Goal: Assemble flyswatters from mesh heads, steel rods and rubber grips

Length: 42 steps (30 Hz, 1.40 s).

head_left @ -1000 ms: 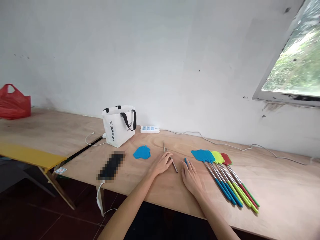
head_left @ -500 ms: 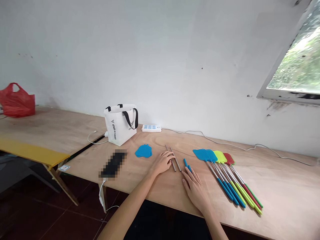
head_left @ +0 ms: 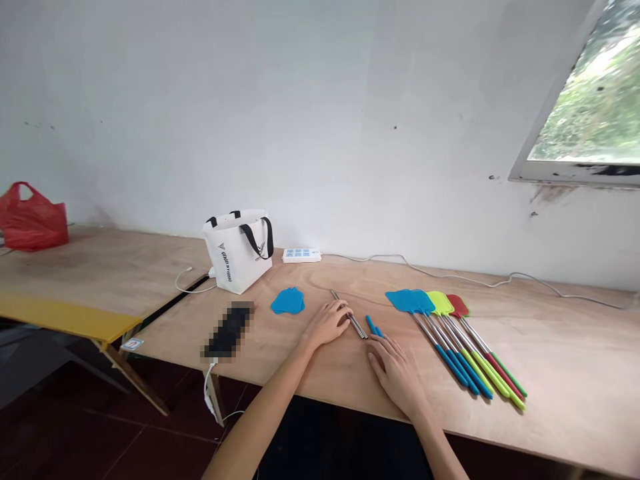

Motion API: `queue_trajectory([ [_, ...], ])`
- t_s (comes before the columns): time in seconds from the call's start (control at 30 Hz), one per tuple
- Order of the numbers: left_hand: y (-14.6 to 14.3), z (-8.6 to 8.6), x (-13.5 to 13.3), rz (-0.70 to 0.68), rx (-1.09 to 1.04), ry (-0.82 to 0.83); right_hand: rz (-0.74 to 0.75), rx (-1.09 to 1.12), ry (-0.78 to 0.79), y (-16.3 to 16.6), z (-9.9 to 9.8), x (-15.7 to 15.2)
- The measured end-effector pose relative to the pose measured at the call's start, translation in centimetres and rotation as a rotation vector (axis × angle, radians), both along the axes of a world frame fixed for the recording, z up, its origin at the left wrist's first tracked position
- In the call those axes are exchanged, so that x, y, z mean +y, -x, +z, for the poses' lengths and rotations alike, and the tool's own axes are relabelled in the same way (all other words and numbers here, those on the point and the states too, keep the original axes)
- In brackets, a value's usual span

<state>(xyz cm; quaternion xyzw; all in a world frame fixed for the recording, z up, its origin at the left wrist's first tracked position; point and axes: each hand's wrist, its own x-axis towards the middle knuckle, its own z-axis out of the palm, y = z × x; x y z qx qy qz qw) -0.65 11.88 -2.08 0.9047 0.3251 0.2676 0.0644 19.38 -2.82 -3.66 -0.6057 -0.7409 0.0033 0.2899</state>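
My left hand (head_left: 327, 323) lies on the wooden table (head_left: 550, 373) with its fingers resting against two thin metal rods (head_left: 350, 316). My right hand (head_left: 395, 373) lies flat and open just right of it, fingertips touching two short blue handle sleeves (head_left: 373, 327). A stack of loose blue swatter heads (head_left: 287, 301) sits left of my left hand. Several finished fly swatters (head_left: 450, 340) with blue, green and red heads and handles lie in a row to the right.
A white tote bag (head_left: 239, 250) stands at the back left beside a white power strip (head_left: 300, 254) with a cable along the wall. A blurred dark phone (head_left: 227, 330) lies near the front edge. A red plastic bag (head_left: 33, 220) sits on the neighbouring table.
The two metal rods now lie side by side under my left fingers, where earlier they were crossed. My right hand drew back slightly from the blue sleeves. The camera shifted a little.
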Motion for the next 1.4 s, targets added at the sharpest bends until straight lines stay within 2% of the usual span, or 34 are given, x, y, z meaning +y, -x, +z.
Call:
queue_trajectory([
  [0.47, -0.1, 0.7, -0.5, -0.044, 0.002, -0.032, -0.081, -0.002, -0.008, 0.2, -1.0, 0.3],
  [0.6, 0.1, 0.6, -0.8, -0.031, -0.033, 0.005, -0.094, 0.085, 0.027, -0.8, -0.9, 0.7],
  [0.73, 0.3, 0.4, -0.9, -0.001, 0.008, 0.031, -0.046, 0.201, 0.080, -2.4, -0.8, 1.2],
  [0.9, 0.3, 0.2, -0.7, 0.110, 0.040, 0.013, -0.005, 0.238, 0.051, -2.8, -1.0, 1.3],
  [1.07, 0.1, 0.0, -0.7, 0.211, 0.065, 0.005, -0.045, 0.238, -0.006, -2.5, -0.8, 0.8],
  [1.23, -0.1, 0.2, -0.7, 0.276, -0.031, -0.022, -0.052, 0.236, 0.018, -2.8, -0.3, 0.1],
  [1.4, 1.3, 0.5, 1.2, 0.510, -0.120, -0.077, -0.016, 0.083, -0.010, -2.6, -1.0, 0.2],
])
